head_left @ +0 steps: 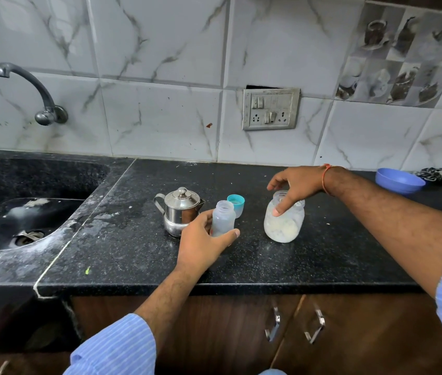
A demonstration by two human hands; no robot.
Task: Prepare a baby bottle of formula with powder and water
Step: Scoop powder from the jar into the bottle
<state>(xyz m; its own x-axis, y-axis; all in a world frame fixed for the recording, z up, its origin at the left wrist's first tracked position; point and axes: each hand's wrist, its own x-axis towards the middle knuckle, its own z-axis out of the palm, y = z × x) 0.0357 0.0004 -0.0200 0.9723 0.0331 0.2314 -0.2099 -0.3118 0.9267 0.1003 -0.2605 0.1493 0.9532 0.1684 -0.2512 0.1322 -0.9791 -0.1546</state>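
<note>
Clear plastic, open at the neck, the baby bottle [223,218] is standing upright on the black stone bench [255,261], just in front of the steel kettle [179,211] and beside the teal cap [236,204]. The left hand [202,246] is curling round the bottle's lower body, thumb on the near side, fingers behind, holding it steady. From here I cannot tell whether anything is in it yet; it looks empty or nearly so.

To the right, a little apart, the powder jar [284,217] is sitting lidless with pale powder heaped in its lower half. The right hand [294,189] is coming over its mouth, thumb pressing on the near wall and fingers draping over the rim, so it is gripping the jar from above.

The step in hand seems to be getting powder from jar to bottle. No scoop is showing, so a pour looks likely, and the bottle's neck is much narrower than the jar's mouth. Doing it well probably means shifting the grip from the rim to the jar's side, bringing the two openings close, and tilting slowly while tapping so the clumped powder is not dropping all at once. Keeping the bottle planted on the bench should be limiting spillage. The kettle is standing close enough for the water afterwards.
</note>
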